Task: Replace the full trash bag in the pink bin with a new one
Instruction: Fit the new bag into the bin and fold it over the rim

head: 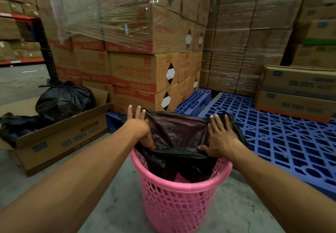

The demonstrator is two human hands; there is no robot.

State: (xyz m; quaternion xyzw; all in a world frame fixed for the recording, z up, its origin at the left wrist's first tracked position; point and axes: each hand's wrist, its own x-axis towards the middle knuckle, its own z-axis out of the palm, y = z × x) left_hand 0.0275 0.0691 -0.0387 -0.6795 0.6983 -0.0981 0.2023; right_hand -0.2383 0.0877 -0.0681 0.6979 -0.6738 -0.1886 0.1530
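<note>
A pink slotted bin (pixel 179 201) stands on the concrete floor in front of me. A new black trash bag (pixel 179 134) is spread open over its mouth, its far edge raised above the rim. My left hand (pixel 140 125) holds the bag's left edge, thumb inside and fingers spread outside. My right hand (pixel 220 136) grips the right edge, fingers over the top and thumb on a fold. A full, tied black bag (pixel 63 100) sits in an open cardboard box (pixel 60 141) at the left.
Stacks of shrink-wrapped cardboard boxes (pixel 141 72) rise just behind the bin. A blue plastic pallet (pixel 281 138) lies on the floor to the right with more boxes (pixel 298 90) on it. Orange shelving (pixel 16 16) stands far left.
</note>
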